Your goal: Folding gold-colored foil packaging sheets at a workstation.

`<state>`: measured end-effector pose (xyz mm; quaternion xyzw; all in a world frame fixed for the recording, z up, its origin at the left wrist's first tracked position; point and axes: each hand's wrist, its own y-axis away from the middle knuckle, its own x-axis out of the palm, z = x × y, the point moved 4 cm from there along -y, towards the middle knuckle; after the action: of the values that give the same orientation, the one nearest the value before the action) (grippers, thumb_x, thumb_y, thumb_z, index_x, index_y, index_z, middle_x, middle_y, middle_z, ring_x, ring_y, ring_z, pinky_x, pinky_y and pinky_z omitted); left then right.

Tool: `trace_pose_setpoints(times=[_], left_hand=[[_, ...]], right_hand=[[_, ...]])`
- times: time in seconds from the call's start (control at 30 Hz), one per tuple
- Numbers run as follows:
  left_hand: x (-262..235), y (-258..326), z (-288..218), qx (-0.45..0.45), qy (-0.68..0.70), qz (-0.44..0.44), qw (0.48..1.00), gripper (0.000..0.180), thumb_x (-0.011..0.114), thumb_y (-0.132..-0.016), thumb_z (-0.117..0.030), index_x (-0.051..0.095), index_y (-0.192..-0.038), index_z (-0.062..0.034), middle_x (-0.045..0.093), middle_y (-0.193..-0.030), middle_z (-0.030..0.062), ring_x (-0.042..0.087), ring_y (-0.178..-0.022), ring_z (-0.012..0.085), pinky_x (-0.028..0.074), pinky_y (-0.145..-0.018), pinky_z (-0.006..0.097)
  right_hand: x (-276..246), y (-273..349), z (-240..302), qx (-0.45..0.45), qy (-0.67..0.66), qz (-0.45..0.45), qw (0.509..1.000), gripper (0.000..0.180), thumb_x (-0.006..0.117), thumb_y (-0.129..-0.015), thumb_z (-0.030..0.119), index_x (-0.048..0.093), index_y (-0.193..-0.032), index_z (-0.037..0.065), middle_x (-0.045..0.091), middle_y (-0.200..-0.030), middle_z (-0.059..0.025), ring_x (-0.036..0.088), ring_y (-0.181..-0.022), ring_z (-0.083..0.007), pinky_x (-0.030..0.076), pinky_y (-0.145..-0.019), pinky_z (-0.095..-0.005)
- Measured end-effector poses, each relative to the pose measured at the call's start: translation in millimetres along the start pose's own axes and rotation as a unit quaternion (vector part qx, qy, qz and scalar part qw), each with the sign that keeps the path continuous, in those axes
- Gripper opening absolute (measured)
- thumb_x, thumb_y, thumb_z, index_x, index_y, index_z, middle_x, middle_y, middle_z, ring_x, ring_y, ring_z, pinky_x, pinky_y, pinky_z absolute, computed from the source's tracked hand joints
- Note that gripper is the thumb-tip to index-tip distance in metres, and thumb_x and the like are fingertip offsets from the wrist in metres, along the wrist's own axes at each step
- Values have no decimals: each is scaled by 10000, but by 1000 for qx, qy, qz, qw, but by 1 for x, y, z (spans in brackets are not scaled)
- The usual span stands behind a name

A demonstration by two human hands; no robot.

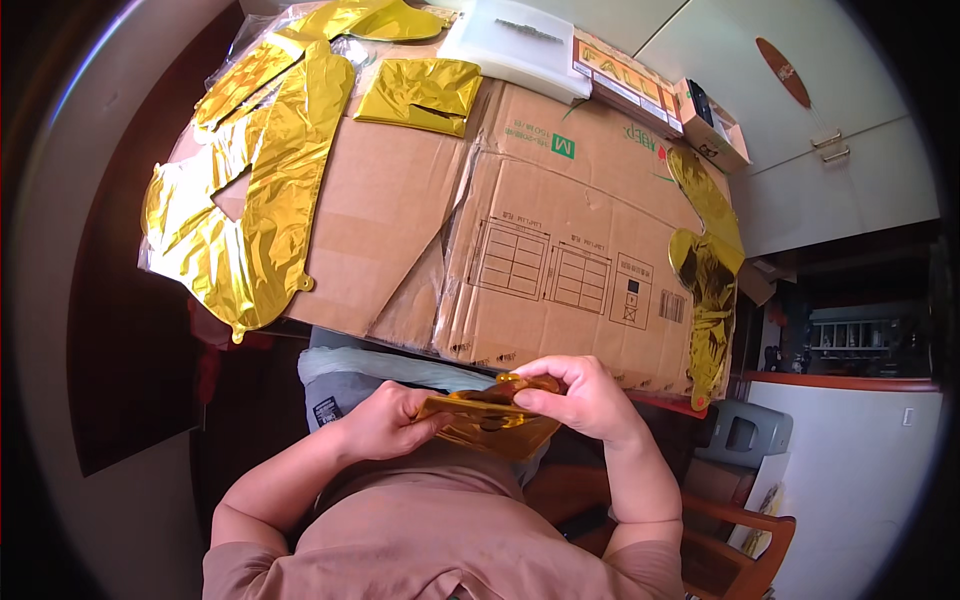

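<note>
Close to my body, below the table's near edge, I hold a folded gold foil balloon [497,438]. My left hand [392,420] is closed on its left end, thumb on top. With thumb and fingers, my right hand [580,398] pinches its upper right part, where a small rounded tab sticks up. On the cardboard to the left lies a large flat gold foil balloon [285,180] with a cut-out hole in it. Beyond that, a folded gold foil piece [418,95] rests near the far edge. Another flat gold foil balloon [708,290] lies along the right edge.
Flattened brown cardboard [390,210] covers the table. Along the far edge stand a white plastic box [515,45], a printed carton [628,85] and a small open box [715,130] with dark items. A wooden chair armrest [730,525] is at my right, near a grey plastic case [750,430].
</note>
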<state>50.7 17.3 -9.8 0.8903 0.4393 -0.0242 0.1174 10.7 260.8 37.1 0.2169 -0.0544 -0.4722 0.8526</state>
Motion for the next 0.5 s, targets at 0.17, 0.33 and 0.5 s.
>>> trace_pose_setpoints(times=[0.17, 0.33, 0.5], left_hand=[[0, -2, -3, -27, -46, 31, 998, 162, 662, -995, -142, 694, -1047, 8, 661, -713, 159, 628, -606, 210, 516, -628, 353], [2, -16, 6, -92, 131, -4, 987, 187, 650, -1018, -118, 718, -1150, -5, 724, -892, 1, 576, -809, 55, 525, -764, 286], [0, -22, 6, -119, 131, -33, 984, 180, 637, -1031, -112, 718, -1133, 12, 697, -914, -32, 555, -844, 48, 517, -779, 267]], right_hand=[[2, -5, 22, -40, 200, 22, 979, 199, 761, -909, 187, 748, -978, 2, 702, -786, -122, 657, -679, -166, 520, -655, -342], [-3, -18, 38, -153, 301, -49, 940, 163, 755, -864, 161, 725, -916, 9, 684, -810, -155, 668, -715, -350, 529, -665, -411], [-9, -30, 51, -239, 409, -62, 878, 148, 770, -839, 135, 715, -928, 31, 673, -827, -115, 673, -736, -308, 539, -668, -398]])
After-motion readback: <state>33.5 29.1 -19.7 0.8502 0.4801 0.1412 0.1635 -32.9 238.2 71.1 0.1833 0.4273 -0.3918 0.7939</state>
